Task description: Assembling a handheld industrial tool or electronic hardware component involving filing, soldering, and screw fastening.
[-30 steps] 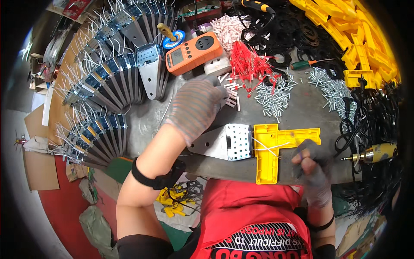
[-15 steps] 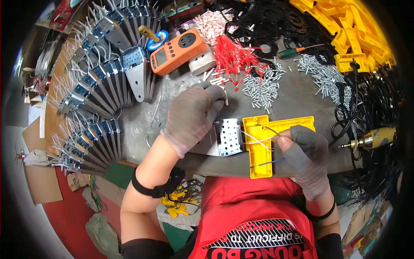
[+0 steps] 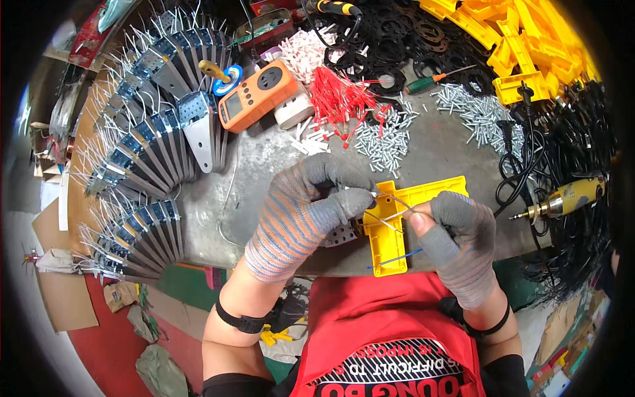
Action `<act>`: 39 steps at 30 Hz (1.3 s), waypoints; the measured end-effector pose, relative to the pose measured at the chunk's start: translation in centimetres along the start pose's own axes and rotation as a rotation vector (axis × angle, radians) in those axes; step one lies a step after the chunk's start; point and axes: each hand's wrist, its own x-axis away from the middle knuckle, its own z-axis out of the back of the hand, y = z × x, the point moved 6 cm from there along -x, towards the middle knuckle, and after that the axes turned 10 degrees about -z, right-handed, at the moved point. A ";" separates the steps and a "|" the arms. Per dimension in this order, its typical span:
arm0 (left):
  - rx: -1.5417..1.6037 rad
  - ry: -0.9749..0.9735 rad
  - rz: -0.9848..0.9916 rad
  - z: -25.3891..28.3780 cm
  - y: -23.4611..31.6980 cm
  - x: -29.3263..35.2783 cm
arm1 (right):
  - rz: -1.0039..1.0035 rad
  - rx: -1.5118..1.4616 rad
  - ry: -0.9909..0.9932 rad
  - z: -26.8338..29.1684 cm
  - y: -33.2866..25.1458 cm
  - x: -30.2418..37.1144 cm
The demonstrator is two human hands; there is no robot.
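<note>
Both my hands wear grey striped gloves, the right thumb tip bare. My left hand (image 3: 307,212) pinches a small white tube (image 3: 372,192) between thumb and forefinger. My right hand (image 3: 458,241) is closed on a thin brownish wire (image 3: 399,200), whose far end reaches toward the white tube. Under the wires lies a yellow T-shaped plastic housing (image 3: 385,248) near the table's front edge. A blue wire (image 3: 403,257) crosses its lower part. The perforated metal plate (image 3: 338,236) beside the housing is mostly hidden by my left hand.
Rows of metal brackets with white wires (image 3: 142,139) fill the left. Behind stand an orange meter (image 3: 258,96), red caps (image 3: 340,96), white tubes (image 3: 311,139) and screws (image 3: 383,142). At right lie a yellow power screwdriver (image 3: 565,198), black cables (image 3: 575,139) and yellow housings (image 3: 522,46).
My left hand has come from the white tubes at the back down to the wire ends, now with a small white tube in its fingers. My right hand still pinches the wire.
</note>
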 end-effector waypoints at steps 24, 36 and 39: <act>-0.580 -0.021 -0.363 -1.5 1.7 1.6 | -0.022 -0.010 0.006 -0.3 0.3 0.4; -0.481 0.002 -0.322 -1.6 1.5 1.8 | -0.020 -0.003 0.003 -0.2 0.2 0.3; -0.498 -0.012 -0.345 -1.6 1.7 1.9 | -0.024 0.001 -0.015 -0.1 0.2 0.4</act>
